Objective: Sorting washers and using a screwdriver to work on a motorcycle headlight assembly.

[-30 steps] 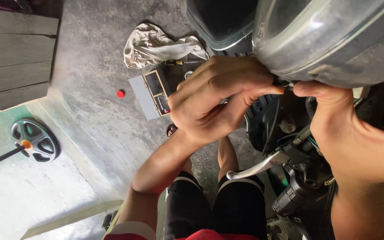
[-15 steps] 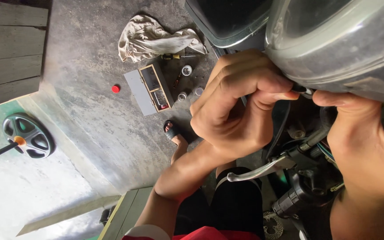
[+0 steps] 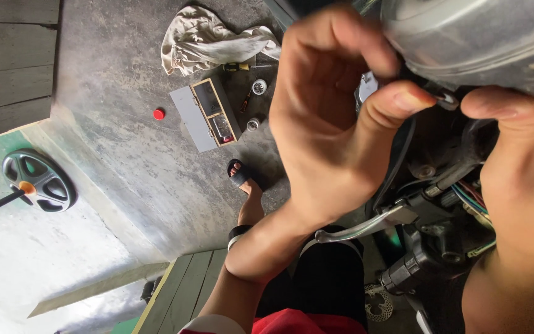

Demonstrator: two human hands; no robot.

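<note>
Only one view here, the head cam looking down, so everything comes from that.

Both hands are up under the rounded grey headlight housing (image 3: 465, 37) of a motorbike. The left hand (image 3: 335, 124) fills the middle of the shot, fingers curled in tight, thumb and forefinger pinched narrow around a small dark metal fitting (image 3: 447, 99) that sits right under the housing's lower edge. The right hand (image 3: 520, 161) comes in from the right side, thumb tip pressed up against the same little fitting from the other side. So both hands are closed on that one part, which sits between the two thumbs. Can't make out exactly what the part is, it's too small and half hidden.

Below the hands there's the silver brake lever (image 3: 366, 226) sticking out left, a black handlebar grip (image 3: 412, 269) below it, and a bunch of coloured wires (image 3: 472, 199) just beside the right wrist. A brake disc (image 3: 379, 304) peeks out at the bottom.

Down on the concrete floor (image 3: 125, 124): a small wooden box (image 3: 212, 114) with its grey lid open, a crumpled pale rag (image 3: 211, 40) near it, a screwdriver with a yellow-black handle (image 3: 242, 65) just beside the rag, a red cap (image 3: 159, 114) left of the box, and a couple of small round metal bits (image 3: 258, 86) on the right of it. A foot in a black sandal (image 3: 242, 176) rests on the floor below the box. Far left, well apart from all that, lies a black spoked wheel (image 3: 37, 179) with an orange hub.
</note>
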